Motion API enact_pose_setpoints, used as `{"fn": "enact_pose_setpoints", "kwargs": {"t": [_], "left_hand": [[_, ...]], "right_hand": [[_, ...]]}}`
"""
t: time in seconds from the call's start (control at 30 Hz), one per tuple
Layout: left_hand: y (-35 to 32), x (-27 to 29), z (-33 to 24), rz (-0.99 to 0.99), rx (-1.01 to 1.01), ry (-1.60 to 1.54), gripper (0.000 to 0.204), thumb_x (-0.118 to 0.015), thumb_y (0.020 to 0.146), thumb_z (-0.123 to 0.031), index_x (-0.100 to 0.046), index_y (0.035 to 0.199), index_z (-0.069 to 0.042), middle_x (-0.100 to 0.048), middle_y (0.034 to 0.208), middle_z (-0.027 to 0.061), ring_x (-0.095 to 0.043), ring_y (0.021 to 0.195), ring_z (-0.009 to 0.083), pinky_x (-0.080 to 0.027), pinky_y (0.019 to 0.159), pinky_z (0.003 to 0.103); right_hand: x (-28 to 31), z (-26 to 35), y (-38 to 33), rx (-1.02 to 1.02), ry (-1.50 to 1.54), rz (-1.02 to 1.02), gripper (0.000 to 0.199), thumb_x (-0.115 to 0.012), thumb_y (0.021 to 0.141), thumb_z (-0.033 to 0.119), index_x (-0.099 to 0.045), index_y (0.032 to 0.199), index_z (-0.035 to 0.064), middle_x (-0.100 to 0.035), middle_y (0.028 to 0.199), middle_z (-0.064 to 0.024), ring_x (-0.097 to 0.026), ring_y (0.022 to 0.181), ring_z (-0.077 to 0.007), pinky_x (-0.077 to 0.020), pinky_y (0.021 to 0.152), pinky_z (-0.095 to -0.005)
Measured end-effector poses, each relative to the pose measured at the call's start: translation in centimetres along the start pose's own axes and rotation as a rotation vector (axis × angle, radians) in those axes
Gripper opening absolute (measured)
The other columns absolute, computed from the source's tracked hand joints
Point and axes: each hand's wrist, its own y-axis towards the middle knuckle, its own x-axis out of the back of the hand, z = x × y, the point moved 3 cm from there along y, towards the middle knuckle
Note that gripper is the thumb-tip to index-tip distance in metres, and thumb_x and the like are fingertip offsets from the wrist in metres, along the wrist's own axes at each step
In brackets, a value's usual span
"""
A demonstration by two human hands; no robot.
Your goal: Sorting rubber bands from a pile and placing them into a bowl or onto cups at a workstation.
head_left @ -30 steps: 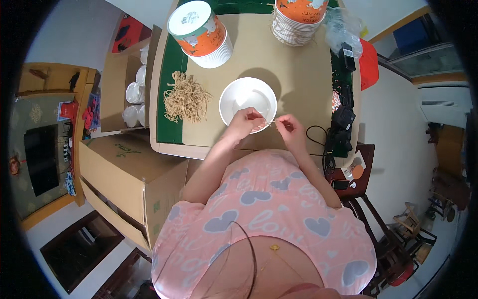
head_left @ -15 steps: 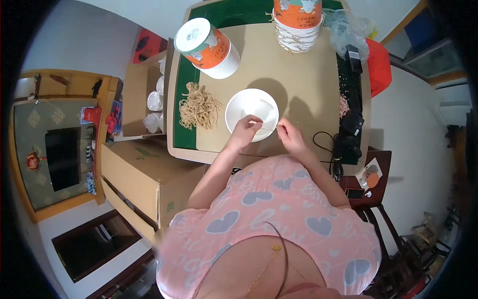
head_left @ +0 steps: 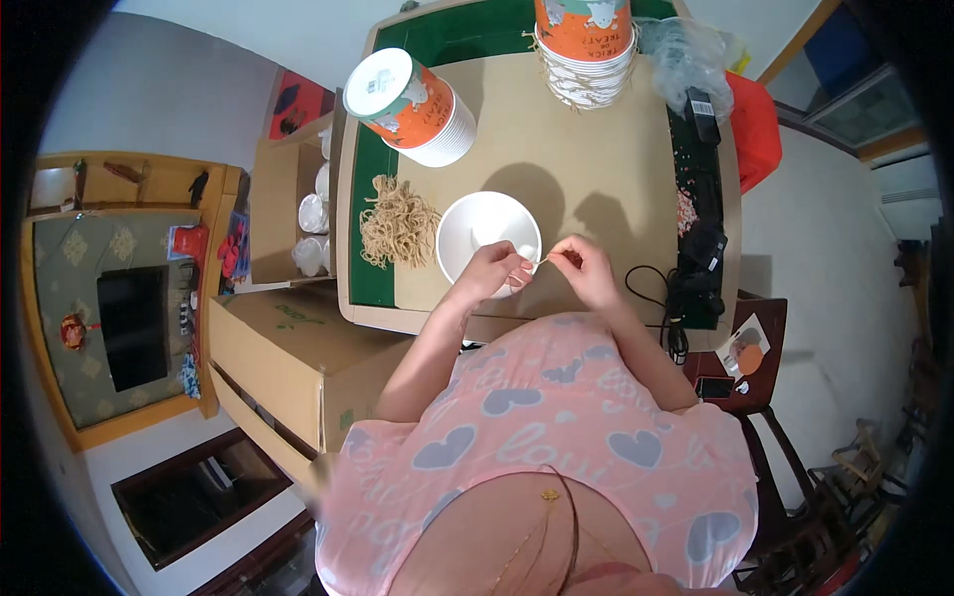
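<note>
Tan tabletop (head_left: 586, 149) with green edging fills the middle here. White bowl (head_left: 487, 238) sits near its front edge, and both hands meet at the bowl's right rim: left hand (head_left: 494, 272) and right hand (head_left: 586, 268) each have their fingers pinched on a thin rubber band (head_left: 549, 259) stretched between them. Left of the bowl lies a heap of rubber bands (head_left: 396, 223). Beyond the bowl, two orange-and-white cup stacks: one tipped over (head_left: 412, 104), one upright (head_left: 586, 45).
</note>
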Motion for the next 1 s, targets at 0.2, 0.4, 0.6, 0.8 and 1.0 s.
{"fn": "enact_pose_setpoints", "kwargs": {"t": [0.2,0.4,0.6,0.8,1.0], "left_hand": [[1.6,1.6,0.7,0.088,0.128,-0.090,0.018,-0.056,0.087,-0.018,-0.057,0.096,-0.003,-0.054,0.072,0.0009,-0.043,0.056,0.0079,-0.033,0.049,0.021],[1.3,0.0,0.3,0.038,-0.294,0.186,0.011,-0.067,0.081,-0.010,-0.065,0.090,-0.004,-0.048,0.063,-0.0033,-0.039,0.056,0.0051,-0.036,0.052,0.022],[2.4,0.1,2.0,0.014,-0.342,0.144,0.007,-0.065,0.083,-0.007,-0.065,0.085,-0.001,-0.059,0.067,-0.0005,-0.047,0.060,0.0051,-0.041,0.057,0.023],[2.1,-0.5,2.0,0.084,-0.299,0.166,0.005,-0.064,0.084,-0.004,-0.065,0.086,0.000,-0.065,0.080,0.0030,-0.056,0.074,0.0054,-0.047,0.069,0.022],[1.3,-0.8,1.2,0.022,-0.274,0.218,0.004,-0.063,0.083,-0.002,-0.065,0.085,0.001,-0.064,0.076,0.0026,-0.055,0.072,0.0049,-0.046,0.066,0.021]], "right_hand": [[-1.7,-0.3,-0.2,0.045,0.176,-0.025,0.008,-0.065,0.083,0.008,-0.062,0.086,0.0016,-0.061,0.071,-0.0015,-0.053,0.063,-0.0060,-0.0443,0.059,-0.0226],[-1.7,1.6,-0.7,-0.031,0.194,-0.059,0.007,-0.063,0.083,0.007,-0.062,0.085,0.0012,-0.062,0.072,-0.0018,-0.054,0.065,-0.0062,-0.0435,0.059,-0.0215],[0.6,1.6,0.0,-0.052,-0.032,-0.132,0.011,-0.061,0.082,0.009,-0.061,0.092,0.0044,-0.061,0.080,-0.0043,-0.059,0.073,-0.0128,-0.0475,0.066,-0.0261],[-0.2,3.7,-0.2,0.253,-0.328,0.136,0.014,-0.063,0.082,0.012,-0.059,0.093,0.0060,-0.060,0.087,-0.0116,-0.059,0.076,-0.0283,-0.0478,0.067,-0.0352],[0.5,4.2,-0.2,0.155,-0.423,0.234,0.011,-0.056,0.087,0.015,-0.056,0.087,0.0034,-0.058,0.079,-0.0143,-0.057,0.072,-0.0322,-0.0447,0.062,-0.0384]]}}
